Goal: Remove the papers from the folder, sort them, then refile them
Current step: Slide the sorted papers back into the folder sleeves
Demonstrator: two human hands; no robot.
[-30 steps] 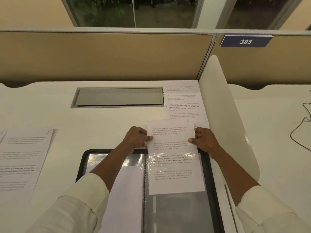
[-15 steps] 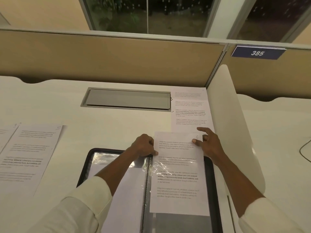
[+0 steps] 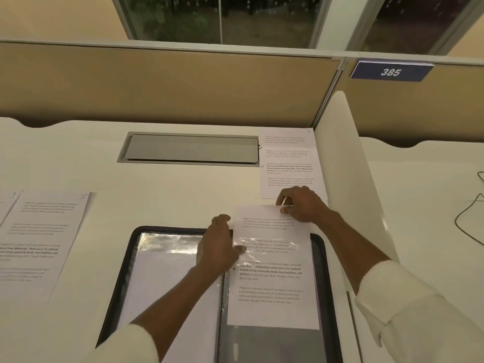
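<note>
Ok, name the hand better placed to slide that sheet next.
Right. The right hand pinches the top edge of the sheet; the left hand lies by the spine of the folder, probably better steadying it.

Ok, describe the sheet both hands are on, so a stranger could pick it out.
Find the black open folder at the near edge of the desk. On its right page lies a printed sheet, top poking past the rim. Unlike the loose sheets nearby, it sits partly under glossy plastic.
</note>
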